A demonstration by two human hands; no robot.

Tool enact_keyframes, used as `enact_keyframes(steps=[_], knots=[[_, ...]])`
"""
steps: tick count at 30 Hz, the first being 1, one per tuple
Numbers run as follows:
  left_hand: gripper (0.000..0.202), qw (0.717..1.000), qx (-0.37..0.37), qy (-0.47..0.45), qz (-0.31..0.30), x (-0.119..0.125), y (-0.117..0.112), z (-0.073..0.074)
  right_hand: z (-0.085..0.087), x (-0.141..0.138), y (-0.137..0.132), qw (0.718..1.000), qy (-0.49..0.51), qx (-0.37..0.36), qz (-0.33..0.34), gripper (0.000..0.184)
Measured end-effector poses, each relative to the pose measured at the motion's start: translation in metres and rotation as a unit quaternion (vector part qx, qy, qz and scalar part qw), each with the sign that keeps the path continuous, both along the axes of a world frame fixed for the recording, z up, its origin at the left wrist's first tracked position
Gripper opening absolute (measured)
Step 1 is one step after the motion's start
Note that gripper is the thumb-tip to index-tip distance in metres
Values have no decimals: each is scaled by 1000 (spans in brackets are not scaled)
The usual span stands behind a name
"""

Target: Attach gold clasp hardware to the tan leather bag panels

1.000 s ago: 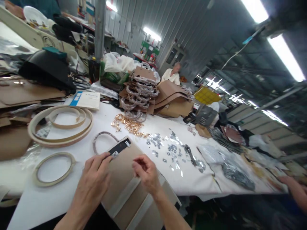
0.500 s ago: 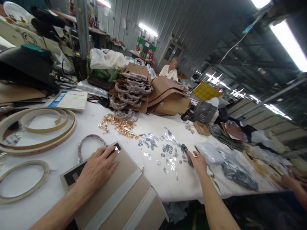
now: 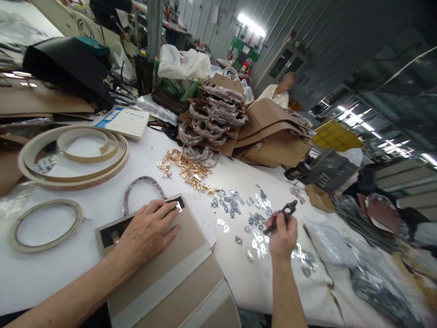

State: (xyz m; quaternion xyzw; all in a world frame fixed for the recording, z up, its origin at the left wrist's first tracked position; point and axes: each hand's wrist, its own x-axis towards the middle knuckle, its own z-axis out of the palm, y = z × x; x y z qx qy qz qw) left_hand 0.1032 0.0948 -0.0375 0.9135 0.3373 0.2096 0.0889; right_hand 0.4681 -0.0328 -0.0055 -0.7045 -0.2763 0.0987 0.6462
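Pliers, one black pair, are held clear of the white surface in the right hand, with the grip closed around the handles. Left hand: grip spread flat, pressing on one brown bag panel. Silver plates, too many to count, lie scattered beneath and left of the right grip; one heap of gold fittings lies beyond them. Three tape rings lie left of the left grip.

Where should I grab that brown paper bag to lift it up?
Likely by its looped handle, from the far side: it arches flat on the table beyond the top edge of the bag, clear of the left hand pressing down on it.
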Motion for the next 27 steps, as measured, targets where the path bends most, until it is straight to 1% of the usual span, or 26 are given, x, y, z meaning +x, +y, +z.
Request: enact_keyframes(steps=[1,2,4,6,7,9,12,14,19,24,27], knots=[[31,1000,0,4,0,0,0,0,10,-33,21,993,87,64,57,34],[30,1000,-1,9,0,0,0,0,18,-66,41,975,158,112,105,32],[31,1000,-6,15,-2,0,1,0,27,-124,77,935,260,153,189,38],[31,1000,-12,18,-2,0,1,0,26,-167,102,908,296,180,235,42],[31,1000,-16,20,-1,0,1,1,22,-183,110,903,298,191,245,44],[30,1000,-21,21,0,0,1,2,10,-204,121,904,284,206,245,49],[29,999,-26,22,1,0,2,4,-8,-218,127,918,254,204,226,55],[30,999,-30,21,0,0,2,5,-15,-221,129,924,245,198,217,56],[31,999,-46,15,-6,0,2,2,-20,-227,133,934,233,199,183,54],[25,999,-47,5,-15,0,2,-2,-30,-234,142,954,182,151,184,52],[29,999,-51,4,-17,-1,2,0,-37,-238,146,967,135,88,197,52]])
